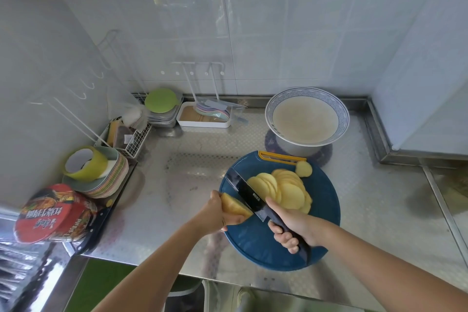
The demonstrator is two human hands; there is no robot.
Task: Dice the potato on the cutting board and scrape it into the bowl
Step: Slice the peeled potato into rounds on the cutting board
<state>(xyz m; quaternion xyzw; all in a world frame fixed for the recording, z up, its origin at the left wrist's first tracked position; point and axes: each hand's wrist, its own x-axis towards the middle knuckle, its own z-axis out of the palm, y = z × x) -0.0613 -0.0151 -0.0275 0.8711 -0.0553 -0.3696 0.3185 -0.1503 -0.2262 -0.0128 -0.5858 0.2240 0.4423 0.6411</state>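
Note:
A round blue cutting board point(321, 220) lies on the steel counter. My left hand point(215, 213) grips the uncut piece of potato point(234, 208) at the board's left edge. My right hand point(291, 225) holds the dark handle of a black cleaver point(247, 194), whose blade stands against the cut face of the potato. Several pale yellow potato slices point(283, 189) lie fanned out on the board to the right of the blade, and one end piece point(303, 169) sits near the board's yellow handle. A blue-rimmed bowl point(307, 119) stands behind the board.
At the back sit a white tray point(203, 119) of utensils, a green lid point(160, 100) on steel trays and a wire rack point(129, 138). Stacked plates point(101, 175) and a red instant noodle cup point(54, 214) occupy the left. The counter's front edge runs just below the board.

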